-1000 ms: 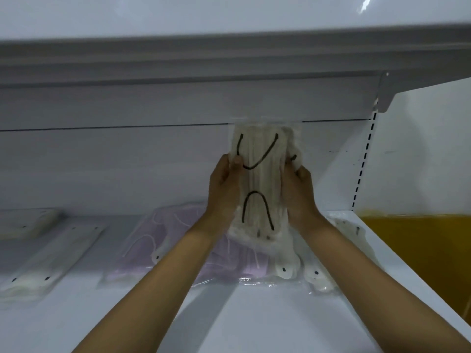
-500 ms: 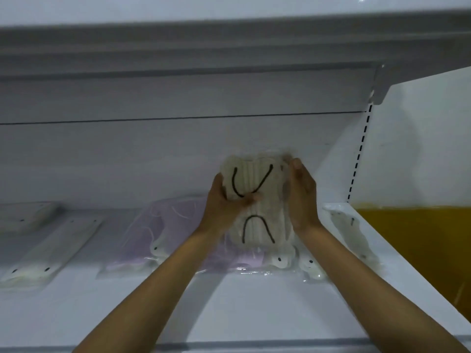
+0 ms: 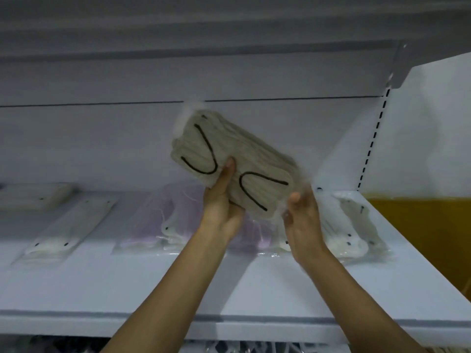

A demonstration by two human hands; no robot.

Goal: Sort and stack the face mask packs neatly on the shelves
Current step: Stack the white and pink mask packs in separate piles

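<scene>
1. Beige mask pack (image 3: 234,161), in clear wrap with black ear loops, held tilted above the white shelf (image 3: 254,289), its upper end toward 11 o'clock and its lower end toward 4 o'clock.
2. Left hand (image 3: 220,207): fingers grasping the pack's lower edge, thumb pressed on its front face between the two loops.
3. Right hand (image 3: 303,220): at the pack's 4 o'clock corner, thumb touching the wrap; whether the fingers grip cannot be told.
4. Lilac mask pack (image 3: 163,222), lying flat on the shelf behind the left forearm.
5. White mask packs (image 3: 68,228) at 9 o'clock and (image 3: 354,230) at 3 o'clock, flat on the shelf.
</scene>
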